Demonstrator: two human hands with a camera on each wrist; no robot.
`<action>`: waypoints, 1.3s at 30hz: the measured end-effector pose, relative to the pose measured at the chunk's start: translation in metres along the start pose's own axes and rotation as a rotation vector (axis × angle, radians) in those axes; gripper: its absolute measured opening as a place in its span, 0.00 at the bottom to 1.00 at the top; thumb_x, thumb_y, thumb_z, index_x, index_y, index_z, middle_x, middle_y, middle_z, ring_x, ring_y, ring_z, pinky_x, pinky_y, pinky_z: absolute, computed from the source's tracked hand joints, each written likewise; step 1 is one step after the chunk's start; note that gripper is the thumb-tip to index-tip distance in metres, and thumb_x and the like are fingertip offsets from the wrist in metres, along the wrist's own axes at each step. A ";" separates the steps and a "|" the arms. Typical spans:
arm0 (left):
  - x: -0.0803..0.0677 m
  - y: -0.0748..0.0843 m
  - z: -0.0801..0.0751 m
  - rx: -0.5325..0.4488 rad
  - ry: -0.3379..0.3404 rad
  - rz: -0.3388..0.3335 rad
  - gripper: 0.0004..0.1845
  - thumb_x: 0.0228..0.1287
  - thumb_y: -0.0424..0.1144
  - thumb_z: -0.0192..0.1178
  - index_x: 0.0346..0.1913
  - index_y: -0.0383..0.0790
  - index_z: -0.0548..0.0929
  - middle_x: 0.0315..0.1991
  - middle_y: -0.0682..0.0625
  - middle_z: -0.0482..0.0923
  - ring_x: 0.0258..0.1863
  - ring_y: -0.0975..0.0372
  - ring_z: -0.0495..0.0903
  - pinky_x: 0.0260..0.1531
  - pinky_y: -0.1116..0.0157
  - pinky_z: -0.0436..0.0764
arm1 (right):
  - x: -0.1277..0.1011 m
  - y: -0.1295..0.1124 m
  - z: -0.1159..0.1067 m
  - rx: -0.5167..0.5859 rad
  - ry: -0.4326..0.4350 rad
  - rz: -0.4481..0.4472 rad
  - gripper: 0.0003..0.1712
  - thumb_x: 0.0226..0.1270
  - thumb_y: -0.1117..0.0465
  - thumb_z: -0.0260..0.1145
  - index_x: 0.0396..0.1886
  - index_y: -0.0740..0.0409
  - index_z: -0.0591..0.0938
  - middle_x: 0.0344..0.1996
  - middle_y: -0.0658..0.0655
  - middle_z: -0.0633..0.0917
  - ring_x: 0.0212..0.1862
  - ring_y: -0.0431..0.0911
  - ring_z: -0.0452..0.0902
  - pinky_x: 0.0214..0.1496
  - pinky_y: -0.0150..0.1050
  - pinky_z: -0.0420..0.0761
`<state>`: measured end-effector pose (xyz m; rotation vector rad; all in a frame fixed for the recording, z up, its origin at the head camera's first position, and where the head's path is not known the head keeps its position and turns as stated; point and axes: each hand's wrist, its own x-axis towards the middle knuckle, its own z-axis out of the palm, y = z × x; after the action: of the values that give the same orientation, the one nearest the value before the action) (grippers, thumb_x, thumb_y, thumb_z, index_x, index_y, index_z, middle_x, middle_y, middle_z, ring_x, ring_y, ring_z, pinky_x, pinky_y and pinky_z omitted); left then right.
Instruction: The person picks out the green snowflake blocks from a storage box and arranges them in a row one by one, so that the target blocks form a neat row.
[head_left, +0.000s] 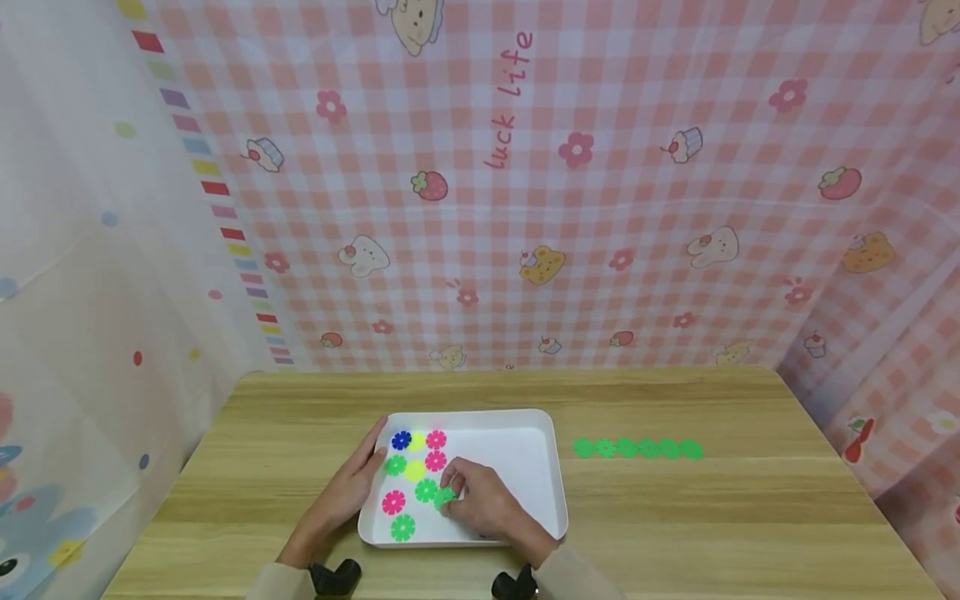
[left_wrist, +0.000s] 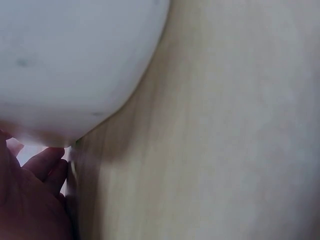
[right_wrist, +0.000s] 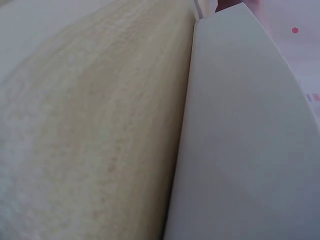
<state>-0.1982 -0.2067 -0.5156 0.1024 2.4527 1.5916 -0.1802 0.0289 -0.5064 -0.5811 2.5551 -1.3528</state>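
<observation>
- Disc (head_left: 444,499), green and notched — pinched in the grip of the right hand (head_left: 482,500), over the white tray (head_left: 517,462).
- Left hand (head_left: 351,486) — thumb and fingers holding the tray's left rim.
- Six green discs (head_left: 647,448) in a row on the table (head_left: 750,517), right of the tray.

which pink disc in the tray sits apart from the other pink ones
The pink disc nearest the front-left corner of the tray; the other two pink discs lie close together, farther back.
</observation>
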 end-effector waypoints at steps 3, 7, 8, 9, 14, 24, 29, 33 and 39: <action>0.000 0.000 0.000 -0.004 -0.001 -0.003 0.26 0.76 0.49 0.33 0.73 0.65 0.44 0.75 0.58 0.37 0.73 0.59 0.35 0.70 0.50 0.38 | 0.000 -0.001 0.000 0.007 0.012 -0.001 0.13 0.50 0.66 0.72 0.34 0.52 0.78 0.26 0.48 0.77 0.28 0.37 0.68 0.31 0.30 0.70; 0.000 -0.001 0.000 -0.005 -0.002 0.002 0.26 0.75 0.50 0.33 0.73 0.65 0.44 0.75 0.58 0.37 0.73 0.60 0.35 0.70 0.50 0.38 | 0.000 -0.002 -0.001 0.027 0.022 0.007 0.12 0.51 0.66 0.71 0.35 0.52 0.79 0.27 0.48 0.78 0.29 0.38 0.70 0.32 0.31 0.71; 0.001 -0.002 0.000 -0.006 -0.003 0.004 0.26 0.75 0.50 0.33 0.73 0.65 0.44 0.75 0.58 0.37 0.73 0.60 0.35 0.70 0.50 0.38 | 0.000 -0.003 -0.001 0.034 0.025 0.014 0.12 0.51 0.66 0.71 0.35 0.52 0.79 0.27 0.48 0.78 0.30 0.38 0.70 0.32 0.31 0.71; 0.001 -0.002 0.000 -0.008 -0.005 0.006 0.26 0.75 0.50 0.33 0.73 0.65 0.44 0.75 0.58 0.37 0.73 0.60 0.35 0.70 0.50 0.38 | 0.000 -0.003 -0.002 0.037 0.028 0.019 0.12 0.51 0.66 0.71 0.35 0.52 0.79 0.27 0.48 0.78 0.30 0.38 0.70 0.32 0.31 0.72; 0.000 -0.002 0.000 -0.012 -0.007 0.009 0.26 0.75 0.51 0.33 0.73 0.67 0.44 0.75 0.58 0.37 0.73 0.60 0.35 0.70 0.49 0.38 | 0.000 -0.007 -0.010 0.059 0.046 0.044 0.10 0.54 0.65 0.70 0.36 0.51 0.80 0.27 0.46 0.78 0.27 0.38 0.70 0.30 0.31 0.71; -0.001 0.001 0.000 -0.011 0.001 0.000 0.26 0.75 0.50 0.33 0.72 0.67 0.44 0.75 0.57 0.37 0.73 0.59 0.35 0.70 0.49 0.38 | -0.007 -0.010 -0.048 0.082 0.141 0.037 0.10 0.56 0.63 0.69 0.38 0.50 0.80 0.27 0.48 0.78 0.27 0.40 0.69 0.28 0.30 0.70; 0.000 0.002 0.000 -0.003 0.004 0.004 0.26 0.76 0.49 0.33 0.73 0.67 0.44 0.75 0.57 0.38 0.73 0.59 0.36 0.70 0.49 0.39 | -0.013 -0.003 -0.070 0.097 0.200 0.045 0.10 0.57 0.64 0.69 0.38 0.50 0.80 0.29 0.49 0.79 0.25 0.41 0.69 0.25 0.30 0.70; 0.000 0.001 0.000 -0.004 0.002 0.008 0.26 0.76 0.48 0.33 0.73 0.66 0.44 0.75 0.57 0.38 0.73 0.60 0.36 0.70 0.49 0.39 | -0.020 0.008 -0.087 0.144 0.264 0.089 0.10 0.57 0.64 0.69 0.38 0.49 0.80 0.30 0.50 0.79 0.26 0.43 0.71 0.26 0.31 0.71; 0.000 -0.001 0.000 -0.018 0.001 0.009 0.26 0.76 0.48 0.33 0.73 0.66 0.45 0.75 0.57 0.38 0.73 0.60 0.36 0.70 0.50 0.38 | -0.031 0.027 -0.116 0.232 0.327 0.172 0.11 0.58 0.64 0.68 0.41 0.50 0.80 0.33 0.54 0.79 0.24 0.48 0.74 0.23 0.32 0.71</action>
<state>-0.1985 -0.2075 -0.5161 0.1098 2.4412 1.6173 -0.1985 0.1430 -0.4637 -0.1021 2.5567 -1.7686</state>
